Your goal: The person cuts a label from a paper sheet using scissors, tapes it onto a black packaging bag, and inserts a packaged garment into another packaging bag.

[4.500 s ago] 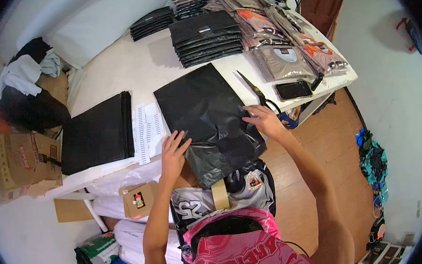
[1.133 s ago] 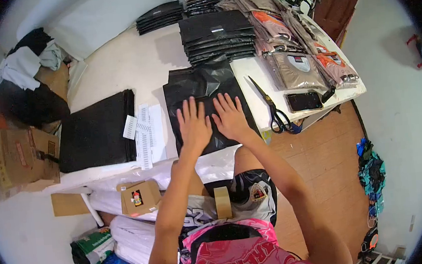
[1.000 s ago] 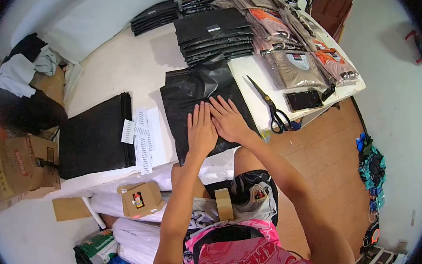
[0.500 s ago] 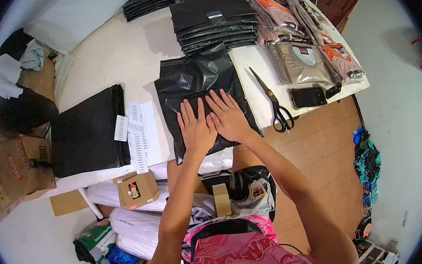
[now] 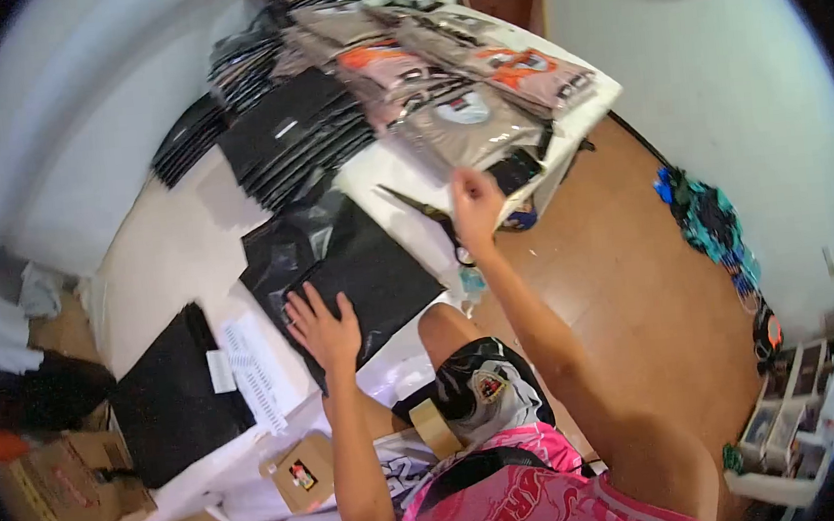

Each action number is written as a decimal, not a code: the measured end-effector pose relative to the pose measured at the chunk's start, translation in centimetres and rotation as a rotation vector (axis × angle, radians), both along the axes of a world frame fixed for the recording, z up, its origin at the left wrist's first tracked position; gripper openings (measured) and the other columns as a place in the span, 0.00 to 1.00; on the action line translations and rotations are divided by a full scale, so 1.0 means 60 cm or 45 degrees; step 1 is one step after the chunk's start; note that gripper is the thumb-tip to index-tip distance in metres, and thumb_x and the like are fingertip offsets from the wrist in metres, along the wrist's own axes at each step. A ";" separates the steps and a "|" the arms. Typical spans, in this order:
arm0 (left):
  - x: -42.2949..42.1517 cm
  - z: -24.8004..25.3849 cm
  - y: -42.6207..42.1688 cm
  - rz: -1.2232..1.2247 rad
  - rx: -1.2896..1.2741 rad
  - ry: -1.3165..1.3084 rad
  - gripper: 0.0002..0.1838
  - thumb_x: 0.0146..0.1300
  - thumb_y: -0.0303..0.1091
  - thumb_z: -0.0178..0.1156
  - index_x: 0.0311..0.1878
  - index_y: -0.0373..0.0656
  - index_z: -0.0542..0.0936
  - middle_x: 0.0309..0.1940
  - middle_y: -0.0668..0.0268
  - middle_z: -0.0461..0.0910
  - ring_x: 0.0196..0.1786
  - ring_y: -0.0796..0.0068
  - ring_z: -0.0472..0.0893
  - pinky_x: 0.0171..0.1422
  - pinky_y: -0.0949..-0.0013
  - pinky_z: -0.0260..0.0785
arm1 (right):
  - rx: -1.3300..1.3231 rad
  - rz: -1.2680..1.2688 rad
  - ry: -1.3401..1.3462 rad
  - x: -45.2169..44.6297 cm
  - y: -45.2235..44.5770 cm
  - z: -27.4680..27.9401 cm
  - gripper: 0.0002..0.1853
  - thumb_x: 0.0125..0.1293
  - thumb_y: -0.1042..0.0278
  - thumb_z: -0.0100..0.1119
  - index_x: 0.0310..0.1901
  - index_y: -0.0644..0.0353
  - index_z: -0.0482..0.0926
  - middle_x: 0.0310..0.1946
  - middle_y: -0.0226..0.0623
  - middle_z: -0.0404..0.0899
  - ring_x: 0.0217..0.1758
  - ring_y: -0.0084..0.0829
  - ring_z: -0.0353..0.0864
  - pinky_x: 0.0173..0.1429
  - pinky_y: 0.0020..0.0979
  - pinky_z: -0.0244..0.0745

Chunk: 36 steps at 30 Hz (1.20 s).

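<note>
A black plastic bag point(image 5: 369, 275) lies flat on the white table in front of me. My left hand point(image 5: 324, 328) rests on its left part, palm down with the fingers spread. Off the bag to the right is my right hand point(image 5: 477, 206), its fingers curled in; whether anything is inside them is hidden. Close by it are the black scissors point(image 5: 415, 201), partly covered by this hand, and a dark phone point(image 5: 515, 169). Left of the bag, printed label sheets point(image 5: 251, 374) lie beside a stack of black bags point(image 5: 176, 401).
Folded black packs point(image 5: 297, 137) are piled at the back. Clear-wrapped garments point(image 5: 469, 122) cover the table's right end. A cardboard box point(image 5: 75, 494) stands at the far left. An opened small carton point(image 5: 302, 474) sits below the table's front edge. A shelf rack point(image 5: 788, 417) stands at lower right.
My right hand has left the bag, moved right toward the scissors and phone, and curled. My left hand stays on the bag, fingers wider apart. The view has turned right.
</note>
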<state>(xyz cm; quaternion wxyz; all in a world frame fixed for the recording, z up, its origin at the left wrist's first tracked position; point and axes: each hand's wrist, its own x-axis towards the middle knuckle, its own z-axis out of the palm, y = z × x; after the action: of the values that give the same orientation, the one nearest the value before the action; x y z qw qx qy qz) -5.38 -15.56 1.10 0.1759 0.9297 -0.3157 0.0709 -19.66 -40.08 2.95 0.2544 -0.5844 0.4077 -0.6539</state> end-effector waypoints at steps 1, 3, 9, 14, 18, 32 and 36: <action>0.002 -0.003 0.001 0.003 0.028 0.010 0.36 0.69 0.55 0.47 0.75 0.47 0.58 0.75 0.48 0.51 0.77 0.47 0.50 0.78 0.43 0.40 | 0.079 -0.070 -0.043 -0.045 -0.035 0.023 0.09 0.58 0.70 0.65 0.39 0.64 0.82 0.30 0.35 0.77 0.31 0.29 0.75 0.39 0.32 0.73; 0.001 -0.001 0.000 0.005 0.037 0.027 0.36 0.70 0.55 0.47 0.75 0.47 0.57 0.76 0.49 0.51 0.78 0.49 0.49 0.78 0.44 0.39 | 0.056 -0.385 -0.101 -0.113 -0.114 0.030 0.26 0.54 0.65 0.70 0.53 0.67 0.75 0.41 0.42 0.75 0.41 0.33 0.75 0.48 0.34 0.71; 0.001 0.002 0.001 -0.003 0.013 0.020 0.36 0.68 0.54 0.50 0.75 0.46 0.59 0.76 0.49 0.51 0.78 0.49 0.49 0.78 0.44 0.40 | 0.284 -0.584 0.442 -0.200 -0.214 0.021 0.37 0.50 0.54 0.73 0.59 0.65 0.71 0.52 0.45 0.75 0.56 0.46 0.73 0.60 0.42 0.67; 0.005 -0.005 0.001 0.023 0.003 0.009 0.36 0.68 0.54 0.49 0.74 0.46 0.59 0.75 0.49 0.52 0.78 0.50 0.50 0.78 0.44 0.40 | 0.340 -0.422 0.514 -0.208 -0.258 -0.005 0.18 0.52 0.59 0.70 0.41 0.61 0.83 0.35 0.46 0.82 0.38 0.48 0.81 0.50 0.41 0.74; 0.004 -0.001 0.001 0.021 -0.001 0.017 0.36 0.68 0.54 0.50 0.75 0.47 0.59 0.75 0.49 0.52 0.77 0.49 0.51 0.78 0.44 0.40 | -0.154 -0.299 0.243 -0.199 -0.214 0.048 0.14 0.54 0.71 0.67 0.43 0.64 0.83 0.38 0.41 0.81 0.41 0.38 0.81 0.46 0.33 0.74; 0.003 -0.001 0.002 -0.013 -0.020 0.046 0.36 0.68 0.55 0.50 0.74 0.48 0.59 0.75 0.50 0.52 0.78 0.49 0.50 0.78 0.44 0.40 | -0.970 1.124 0.229 -0.239 0.305 0.422 0.08 0.57 0.70 0.65 0.39 0.48 0.84 0.42 0.22 0.80 0.42 0.26 0.77 0.47 0.36 0.69; 0.003 0.000 0.000 0.013 0.007 0.059 0.36 0.68 0.55 0.49 0.74 0.48 0.60 0.76 0.50 0.51 0.78 0.49 0.49 0.78 0.45 0.39 | -1.039 1.089 -0.014 -0.240 0.332 0.423 0.10 0.55 0.68 0.66 0.41 0.46 0.86 0.36 0.24 0.80 0.39 0.30 0.79 0.44 0.38 0.74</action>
<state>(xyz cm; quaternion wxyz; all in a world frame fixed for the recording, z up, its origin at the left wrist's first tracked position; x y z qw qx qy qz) -5.21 -15.56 1.12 0.1804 0.9331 -0.3071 0.0493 -34.08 -20.15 28.35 0.2524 -0.7440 -0.1499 -0.6002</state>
